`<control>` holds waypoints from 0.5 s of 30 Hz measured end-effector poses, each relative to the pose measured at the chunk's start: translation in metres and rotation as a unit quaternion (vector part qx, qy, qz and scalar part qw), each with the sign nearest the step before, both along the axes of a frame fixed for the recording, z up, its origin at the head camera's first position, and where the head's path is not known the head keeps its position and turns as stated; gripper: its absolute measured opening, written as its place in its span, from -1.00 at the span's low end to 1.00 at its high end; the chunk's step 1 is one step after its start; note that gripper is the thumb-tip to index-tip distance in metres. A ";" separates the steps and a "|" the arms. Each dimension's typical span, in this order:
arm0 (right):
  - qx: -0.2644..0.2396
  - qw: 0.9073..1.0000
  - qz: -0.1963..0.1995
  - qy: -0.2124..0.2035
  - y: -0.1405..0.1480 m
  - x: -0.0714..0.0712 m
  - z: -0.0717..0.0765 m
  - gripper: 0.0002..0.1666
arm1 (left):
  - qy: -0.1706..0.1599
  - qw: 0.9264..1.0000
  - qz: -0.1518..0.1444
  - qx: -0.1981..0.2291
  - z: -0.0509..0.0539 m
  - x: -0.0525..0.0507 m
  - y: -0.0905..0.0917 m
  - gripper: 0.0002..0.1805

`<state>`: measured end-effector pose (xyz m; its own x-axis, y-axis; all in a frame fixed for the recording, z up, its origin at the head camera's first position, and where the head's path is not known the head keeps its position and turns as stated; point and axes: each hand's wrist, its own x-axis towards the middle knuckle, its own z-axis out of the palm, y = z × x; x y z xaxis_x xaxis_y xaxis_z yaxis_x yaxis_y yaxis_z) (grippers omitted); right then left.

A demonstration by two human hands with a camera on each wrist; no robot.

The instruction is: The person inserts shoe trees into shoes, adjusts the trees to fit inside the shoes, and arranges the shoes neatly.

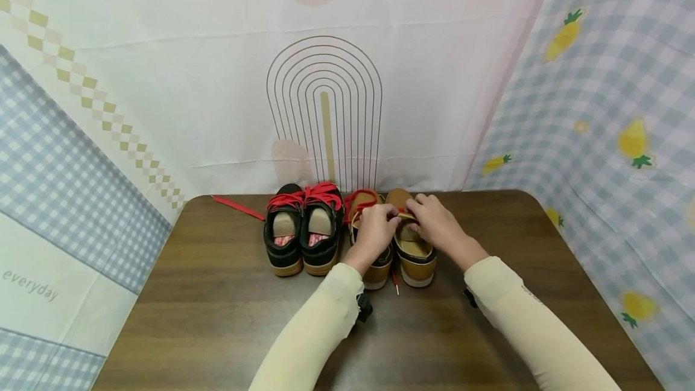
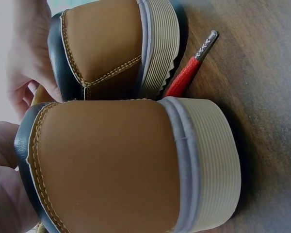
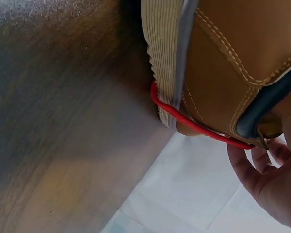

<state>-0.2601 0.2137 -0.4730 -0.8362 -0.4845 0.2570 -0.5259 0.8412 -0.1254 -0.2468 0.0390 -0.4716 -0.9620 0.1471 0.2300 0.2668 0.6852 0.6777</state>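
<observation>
A pair of brown shoes with dark collars and red laces stands on the table, heels facing me. Both hands are at the throat of the right brown shoe [image 1: 417,269]. My left hand [image 1: 374,231] reaches over the left brown shoe [image 2: 102,160], its thumb and fingertips pinching the edge near the tongue. My right hand [image 1: 438,225] grips the right side of that throat, fingers outside. A red shoelace [image 3: 199,127] runs down that side past the right fingertips. Another red lace end [image 2: 184,76] with a metal tip lies between the heels. The hands hide most of the tongue.
Left of the brown pair stands a black pair of shoes [image 1: 320,253] with red laces. A red lace end [image 1: 239,206] stretches left from it over the wooden table [image 1: 228,318]. A white printed cloth [image 1: 217,95] hangs right behind the table.
</observation>
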 end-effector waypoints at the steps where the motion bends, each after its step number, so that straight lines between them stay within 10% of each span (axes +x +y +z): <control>1: 0.002 1.000 -0.002 0.005 -0.001 0.001 -0.001 -0.60 | 0.000 1.000 0.000 0.001 0.000 0.000 0.000 -0.95; 15: -0.007 0.999 -0.011 0.040 -0.001 0.009 -0.006 -0.59 | -0.024 0.999 -0.015 0.018 0.002 0.003 -0.002 -0.91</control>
<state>-0.2509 0.2124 -0.4791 -0.8232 -0.4614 0.3309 -0.5156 0.8515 -0.0954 -0.2443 0.0367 -0.4695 -0.9675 0.1685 0.1885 0.2528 0.6529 0.7140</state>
